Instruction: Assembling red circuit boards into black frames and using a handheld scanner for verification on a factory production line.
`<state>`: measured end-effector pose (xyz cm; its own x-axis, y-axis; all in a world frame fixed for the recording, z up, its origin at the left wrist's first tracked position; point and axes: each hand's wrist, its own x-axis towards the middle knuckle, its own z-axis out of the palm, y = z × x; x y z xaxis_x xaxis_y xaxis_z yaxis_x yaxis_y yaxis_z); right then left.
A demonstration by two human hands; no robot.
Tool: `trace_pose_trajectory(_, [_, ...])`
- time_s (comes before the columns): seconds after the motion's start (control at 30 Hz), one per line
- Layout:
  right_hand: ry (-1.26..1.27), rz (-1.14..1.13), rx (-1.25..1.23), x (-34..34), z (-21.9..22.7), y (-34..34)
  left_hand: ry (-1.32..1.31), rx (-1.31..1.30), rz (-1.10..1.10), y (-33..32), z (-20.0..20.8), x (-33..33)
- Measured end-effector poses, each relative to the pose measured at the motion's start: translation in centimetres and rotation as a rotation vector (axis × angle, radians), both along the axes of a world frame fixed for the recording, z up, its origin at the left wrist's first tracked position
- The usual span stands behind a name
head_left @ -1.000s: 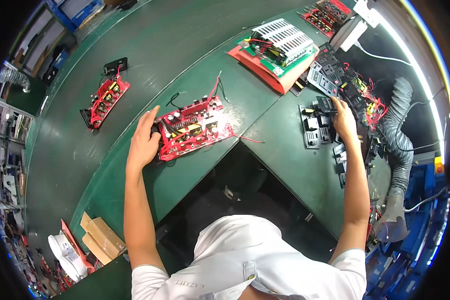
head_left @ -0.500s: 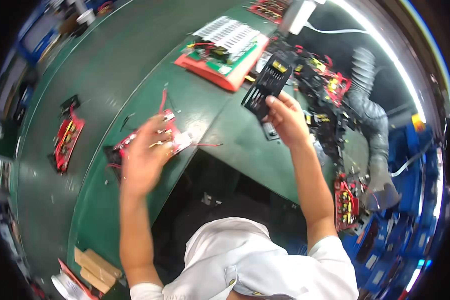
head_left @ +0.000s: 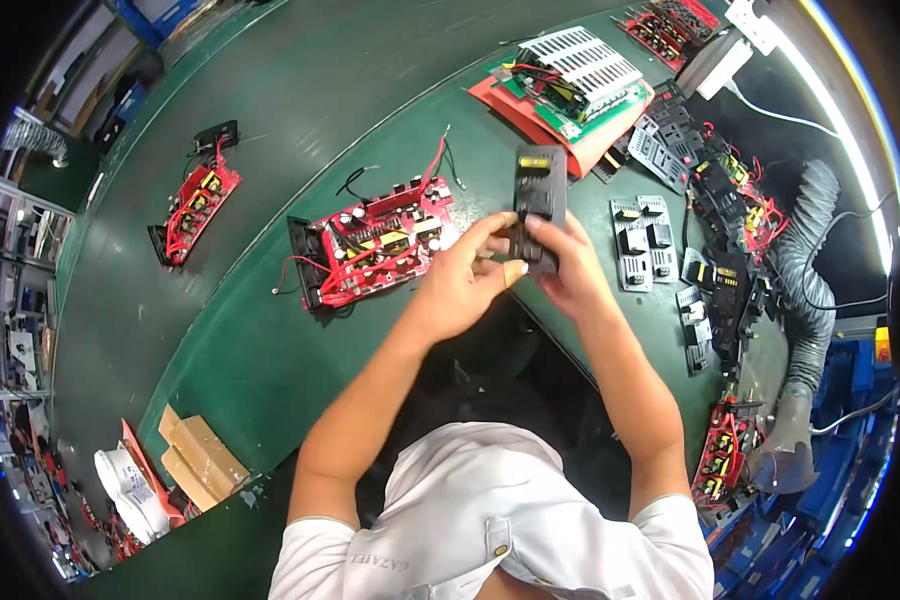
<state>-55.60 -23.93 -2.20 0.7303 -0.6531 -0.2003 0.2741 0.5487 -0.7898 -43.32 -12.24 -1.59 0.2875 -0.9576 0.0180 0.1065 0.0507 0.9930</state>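
A black slotted end panel (head_left: 542, 175) with a yellow label stands upright between my hands, over the front edge of the green bench. My right hand (head_left: 575, 270) grips its lower right side, thumb across the face. From the left, my left hand (head_left: 465, 285) pinches the panel's lower left edge with its fingertips; a small part between them could be hidden. Just left of my hands lies a red circuit board (head_left: 375, 240) with red wires, yellow-wrapped components and a black panel at its left end.
Several black panels with sockets (head_left: 645, 240) lie to the right, near a grey flexible duct (head_left: 815, 260). Behind stands a green board with a slotted metal cover (head_left: 585, 65) on an orange-red pad. Another red board (head_left: 200, 210) lies far left; cardboard (head_left: 202, 460) sits lower left.
My left hand has moved right from over the red board to the black panel. My right hand has lowered the panel and turned it upright. The view has shifted left.
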Motion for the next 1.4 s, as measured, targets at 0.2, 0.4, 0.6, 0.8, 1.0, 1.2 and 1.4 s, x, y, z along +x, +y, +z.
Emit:
trace_pose_trajectory(0.2, [-0.072,-0.157,-0.118,3.0,-1.0,-5.8,-0.893,0.147,0.254,-6.2,2.2,9.8])
trace_pose_trajectory(0.4, [-0.206,0.052,0.071,6.5,-4.7,-6.8,-0.611,0.416,0.214,-11.9,-1.8,13.9])
trace_pose_trajectory(0.6, [-0.174,0.033,0.063,6.1,-4.4,-7.2,-0.462,0.353,0.124,-10.5,0.8,12.5])
trace_pose_trajectory(0.8, [-0.155,0.068,0.028,6.3,-4.7,-7.5,-0.653,0.224,0.058,-10.3,0.6,11.3])
trace_pose_trajectory(1.0, [-0.131,0.059,-0.046,6.2,-4.7,-7.2,-0.878,0.114,0.054,-11.2,0.7,10.8])
trace_pose_trajectory(1.2, [0.015,0.03,-0.209,6.5,-4.2,-6.6,-0.933,0.1,0.065,-11.1,0.8,10.5])
trace_pose_trajectory(1.4, [0.158,-0.08,-0.505,7.1,-4.4,-5.4,-1.053,0.08,0.098,-10.8,0.7,10.4])
